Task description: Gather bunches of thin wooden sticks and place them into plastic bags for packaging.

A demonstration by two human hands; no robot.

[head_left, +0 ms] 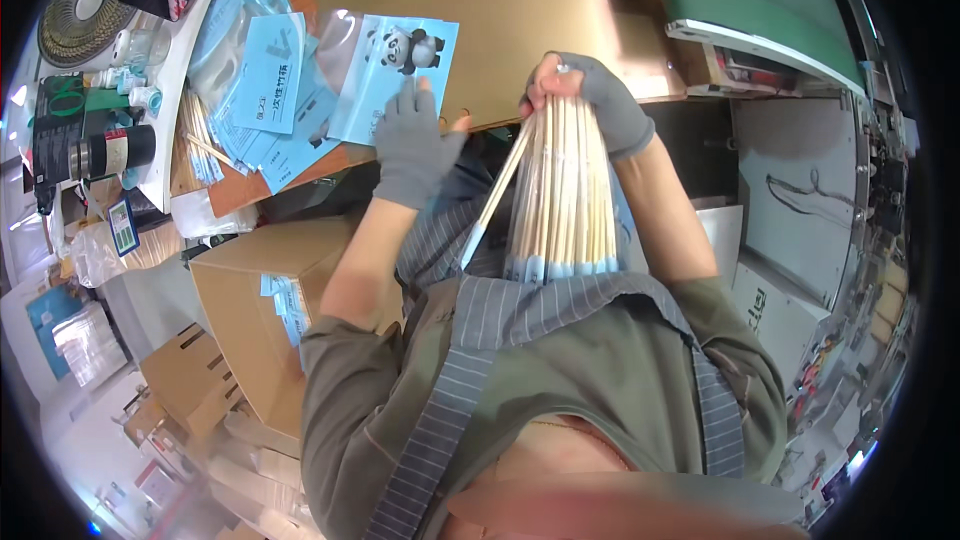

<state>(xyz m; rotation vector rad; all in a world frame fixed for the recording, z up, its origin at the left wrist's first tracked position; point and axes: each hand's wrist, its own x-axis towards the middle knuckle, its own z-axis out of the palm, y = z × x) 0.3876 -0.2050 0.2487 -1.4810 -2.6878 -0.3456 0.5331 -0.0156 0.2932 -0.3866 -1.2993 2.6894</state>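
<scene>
My left hand [414,147], in a grey fingerless glove, has its fingers apart over the lower edge of a blue plastic bag [372,98] printed with a panda. The bag lies on the table's edge. To the right, my right hand [585,95], gloved the same way, is closed round the top of a bundle of chopsticks [562,190]. Pale sticks hang down from it in clear plastic, their lower ends wrapped in blue. One pair or stick [497,195] slants away from the bundle's left side. The bundle's bottom reaches my striped apron [560,308].
More blue printed bags [270,75] are piled on the table's left, beside loose chopsticks [200,135]. A white shelf [170,145] carries jars and a dark cylinder [118,152]. An open cardboard box [250,275] stands below left. At the right are a green-topped surface [755,0] and a grey cabinet [800,190].
</scene>
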